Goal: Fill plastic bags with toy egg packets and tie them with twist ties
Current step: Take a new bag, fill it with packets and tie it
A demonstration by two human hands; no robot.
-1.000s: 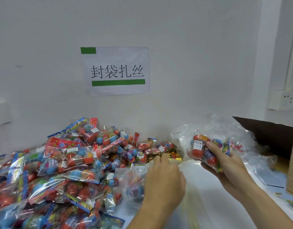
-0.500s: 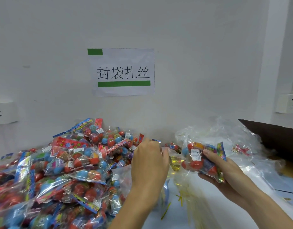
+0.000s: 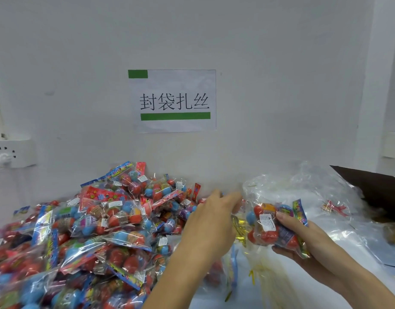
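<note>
White wall behind, paper sign (image 3: 174, 101) reading "封袋扎丝" with green bars; socket (image 3: 12, 152) at left. Head view: since half a second ago my left hand (image 3: 211, 224) has reached further right, fingers loosely extended toward the clear plastic bag (image 3: 288, 192), gripping nothing I can confirm. My right hand (image 3: 303, 239) holds as before, fingers curled round one crinkly toy egg packet (image 3: 274, 226), white label facing me. Glossy packet pile (image 3: 85, 237) covers the surface at left; gold twist ties (image 3: 239, 226) lie between both hands.

Left hand (image 3: 211, 224) fingertips motion-blurred
</note>
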